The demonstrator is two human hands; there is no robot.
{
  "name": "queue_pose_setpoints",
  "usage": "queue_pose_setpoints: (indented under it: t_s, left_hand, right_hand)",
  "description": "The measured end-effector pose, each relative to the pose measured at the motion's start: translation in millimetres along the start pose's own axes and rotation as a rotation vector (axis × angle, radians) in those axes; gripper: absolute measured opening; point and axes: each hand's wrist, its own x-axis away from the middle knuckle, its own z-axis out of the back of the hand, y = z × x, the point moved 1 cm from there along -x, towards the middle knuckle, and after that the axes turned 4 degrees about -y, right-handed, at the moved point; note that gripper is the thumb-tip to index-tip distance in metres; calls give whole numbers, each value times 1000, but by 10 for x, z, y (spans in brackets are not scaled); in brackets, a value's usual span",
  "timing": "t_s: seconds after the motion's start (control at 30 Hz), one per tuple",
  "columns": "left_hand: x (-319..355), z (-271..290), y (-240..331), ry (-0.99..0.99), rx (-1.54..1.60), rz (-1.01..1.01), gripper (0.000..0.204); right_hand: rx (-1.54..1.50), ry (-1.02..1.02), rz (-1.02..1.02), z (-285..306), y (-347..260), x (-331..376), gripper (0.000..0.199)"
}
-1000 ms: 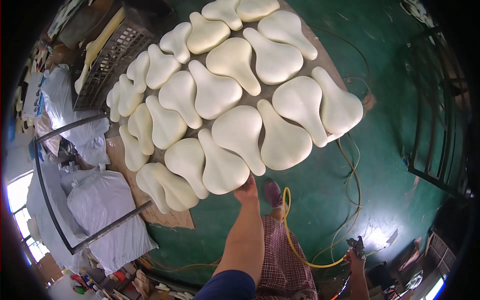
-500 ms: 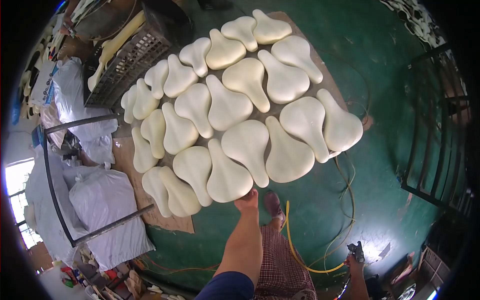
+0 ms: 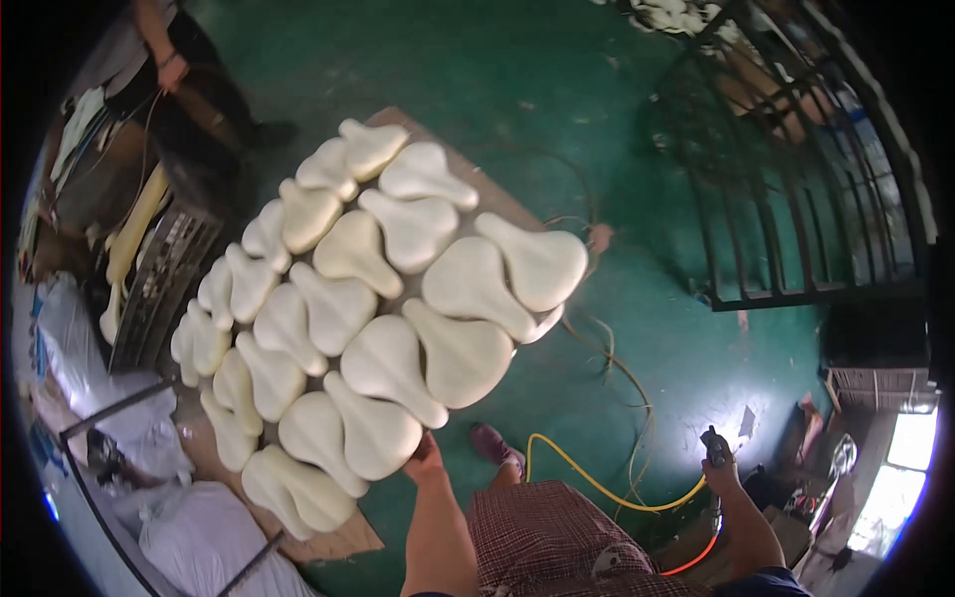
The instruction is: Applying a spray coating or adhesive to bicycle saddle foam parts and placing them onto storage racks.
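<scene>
Your right hand (image 3: 726, 476) is gripping a dark spray gun (image 3: 713, 443) out to the side, well apart from the seats (image 3: 383, 438), while your left hand (image 3: 425, 460) is reaching to the near edge of the table (image 3: 489, 189); a seat is hiding its fingertips, so you cannot tell whether they are closing on anything. You seem to be steadying or positioning the table, and the next move is probably calling for gentle pressure there, without nudging the seats, and for slack in the yellow hose (image 3: 637, 507) looping toward the gun. The seats are lying across the table in close rows, some touching, their noses pointing various ways; they are looking smooth, pear-shaped and cream, a few yellower. Beyond, green floor (image 3: 637, 318) is surrounding the table.
</scene>
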Motion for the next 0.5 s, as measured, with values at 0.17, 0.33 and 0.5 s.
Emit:
queue_pose_setpoints:
  t_s: [0.17,0.33,0.5]
  left_hand:
    - [115,-276,-242,196,-28,-8,31]
    - [-69,-92,61,1,70,71,33]
    - [33,-240,87,223,43,-4,31]
  right_hand:
    - [191,127,-126,517,-341,406,57]
    - [113,127,-189,535,-420,603,47]
    - [104,-6,-359,452,-150,635,43]
